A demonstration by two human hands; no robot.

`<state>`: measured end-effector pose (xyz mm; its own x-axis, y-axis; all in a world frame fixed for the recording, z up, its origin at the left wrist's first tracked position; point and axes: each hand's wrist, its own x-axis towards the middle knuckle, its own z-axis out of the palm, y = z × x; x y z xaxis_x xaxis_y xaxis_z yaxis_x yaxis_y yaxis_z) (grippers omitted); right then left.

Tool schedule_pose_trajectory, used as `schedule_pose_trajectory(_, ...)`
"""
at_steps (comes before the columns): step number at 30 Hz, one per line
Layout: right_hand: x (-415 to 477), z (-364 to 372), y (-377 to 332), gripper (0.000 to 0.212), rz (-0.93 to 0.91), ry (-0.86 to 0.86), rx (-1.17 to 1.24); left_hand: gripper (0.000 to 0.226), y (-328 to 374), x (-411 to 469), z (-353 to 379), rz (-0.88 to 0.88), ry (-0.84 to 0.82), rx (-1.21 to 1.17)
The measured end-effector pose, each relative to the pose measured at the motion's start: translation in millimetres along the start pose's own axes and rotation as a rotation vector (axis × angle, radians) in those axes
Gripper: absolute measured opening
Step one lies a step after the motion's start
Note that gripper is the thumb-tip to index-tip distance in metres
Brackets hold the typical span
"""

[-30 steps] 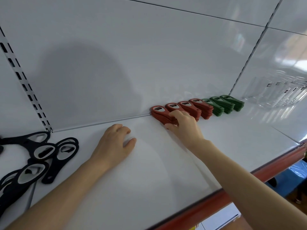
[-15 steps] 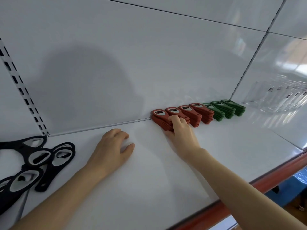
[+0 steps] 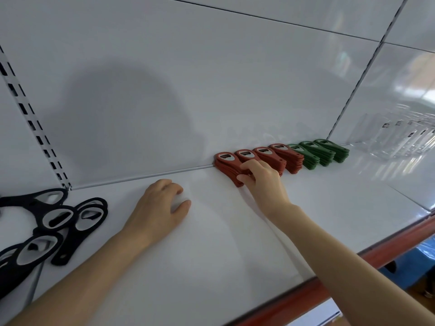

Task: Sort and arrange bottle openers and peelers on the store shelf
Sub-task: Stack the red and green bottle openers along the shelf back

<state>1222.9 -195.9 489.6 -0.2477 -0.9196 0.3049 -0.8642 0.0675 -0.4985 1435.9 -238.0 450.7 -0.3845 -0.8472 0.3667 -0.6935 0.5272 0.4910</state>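
Since a second ago the right hand (image 3: 263, 182) had drawn back slightly along the leftmost red stack (image 3: 225, 164) and curled tighter, while the left hand (image 3: 157, 208) had barely shifted. The right fingers were bent over that stack's near end, thumb tucked against its lower side, clamped on it. The left hand lay palm down on the white shelf (image 3: 211, 250), fingers loosely bent and close together, thumb out to the side, holding nothing. The gripped stack stood first in a row against the back panel (image 3: 211, 78), followed by three more red stacks (image 3: 280, 154), then the green stacks (image 3: 321, 152). Loose black openers (image 3: 56, 217) lay jumbled at the shelf's left end, apart from both hands. Clear plastic items (image 3: 400, 140) sat far right, too glary to identify.
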Motion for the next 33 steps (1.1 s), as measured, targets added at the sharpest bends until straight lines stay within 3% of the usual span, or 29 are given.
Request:
schedule_pose_trajectory(6, -1.2, 2.5, 1.5, 0.037, 0.031, -0.057, -0.005, 0.034, -1.5, -0.3, 1.1, -0.001, 0.005, 0.000)
schedule_pose_trajectory(11, 0.1, 7.3, 0.9, 0.037, 0.013, -0.081, -0.059, 0.058, 0.9, -0.9, -0.8, -0.002, -0.020, 0.006)
schedule_pose_trajectory(15, 1.1, 6.0, 2.6, 0.038, -0.001, -0.069, -0.066, 0.039, 0.0, -0.7, -0.1, -0.002, 0.002, -0.005)
schedule_pose_trajectory(19, -2.1, 7.7, 4.1, 0.037, -0.010, -0.072, -0.076, 0.047, -1.7, -1.0, 1.2, 0.012, 0.008, 0.003)
schedule_pose_trajectory(22, -5.0, 7.5, 3.3, 0.036, 0.011, -0.020, 0.000, 0.039, -1.9, -1.0, 0.4, 0.009, 0.013, -0.010)
schedule_pose_trajectory(26, -5.5, 6.4, 3.7, 0.028, -0.001, -0.010, -0.004, 0.050, -1.5, -0.8, 0.6, 0.021, 0.000, -0.005)
schedule_pose_trajectory(33, 5.4, 2.0, -7.1, 0.036, 0.034, -0.031, -0.074, 0.033, -2.2, -0.9, 1.7, 0.014, 0.011, -0.016)
